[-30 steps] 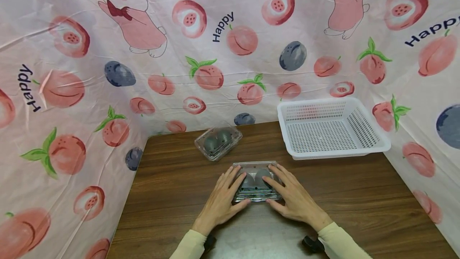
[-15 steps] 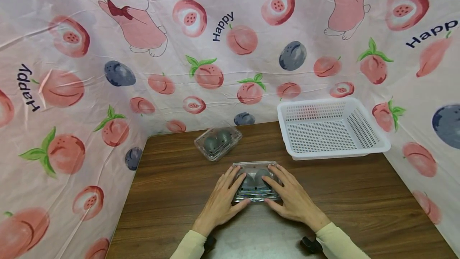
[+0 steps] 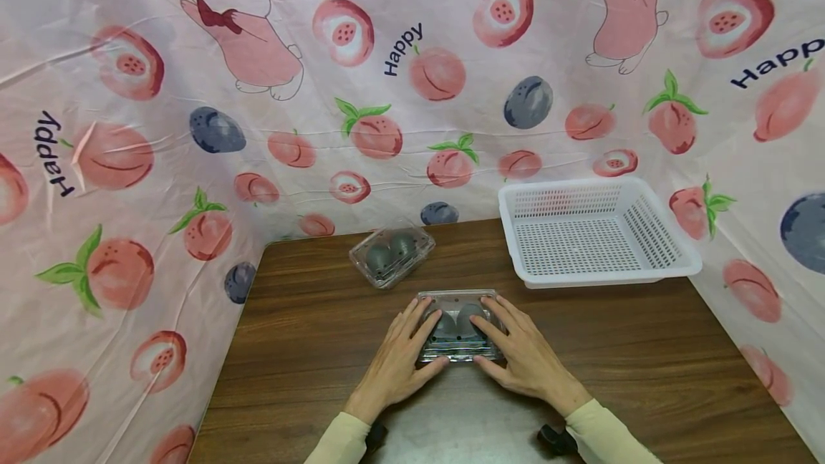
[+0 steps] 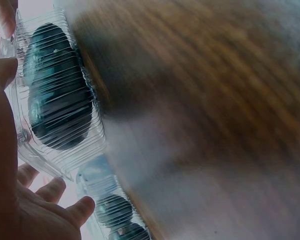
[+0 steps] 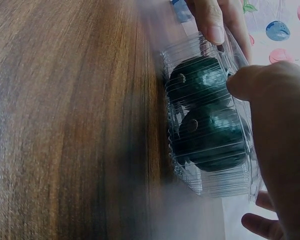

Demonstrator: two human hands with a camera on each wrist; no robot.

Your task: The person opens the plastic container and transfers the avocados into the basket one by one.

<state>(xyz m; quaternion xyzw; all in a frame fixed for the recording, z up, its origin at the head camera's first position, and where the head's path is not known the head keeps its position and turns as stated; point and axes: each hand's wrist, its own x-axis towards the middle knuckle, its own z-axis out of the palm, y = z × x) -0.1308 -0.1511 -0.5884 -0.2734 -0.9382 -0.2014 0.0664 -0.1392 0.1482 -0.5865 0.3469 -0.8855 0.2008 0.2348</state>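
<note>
A clear plastic clamshell [image 3: 458,346] stands on the wooden table in front of me, its lid down over two dark green avocados [image 5: 210,140]. My left hand [image 3: 398,358] rests on its left side, fingers spread over the lid and thumb at the front edge. On the opposite side, my right hand [image 3: 533,353] presses in the same way, thumb tip at the front rim. The left wrist view has the thumb right at the lid's rim and the other fingers splayed past the corner. Farther back lies a second clamshell [image 3: 382,281], turned at an angle, also holding two avocados [image 3: 379,258].
At the back right stands a white perforated plastic basket [image 3: 583,283]. A pink fruit-print cloth [image 3: 387,185] hangs behind the table [image 3: 309,349] and along both sides. Dark bands [image 3: 556,440] show at my wrists.
My right thumb has shifted slightly left along the clamshell's front edge. Both hands otherwise stay in place, and the boxes and basket have not moved.
</note>
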